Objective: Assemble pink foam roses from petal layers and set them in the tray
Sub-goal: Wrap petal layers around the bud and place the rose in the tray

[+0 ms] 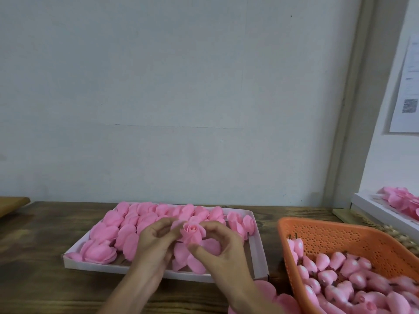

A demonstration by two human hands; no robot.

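Note:
A pink foam rose (pixel 191 234) is held between both hands above the near right part of the white tray (pixel 258 252). My left hand (pixel 154 243) pinches its left side. My right hand (pixel 223 243) curls round its right side, thumb under the bloom. A loose pink petal layer (pixel 192 259) hangs below the rose. The tray holds several rows of pink roses (pixel 140 220), filling its far and left parts. An orange perforated basket (pixel 340 236) on the right holds several pink rosebud cores (pixel 353 277).
Flat pink petal layers (pixel 272 293) lie on the wooden table (pixel 40 275) near the front edge, right of my forearm. A white box (pixel 371 209) with more pink roses stands at the far right. A grey wall rises directly behind the table.

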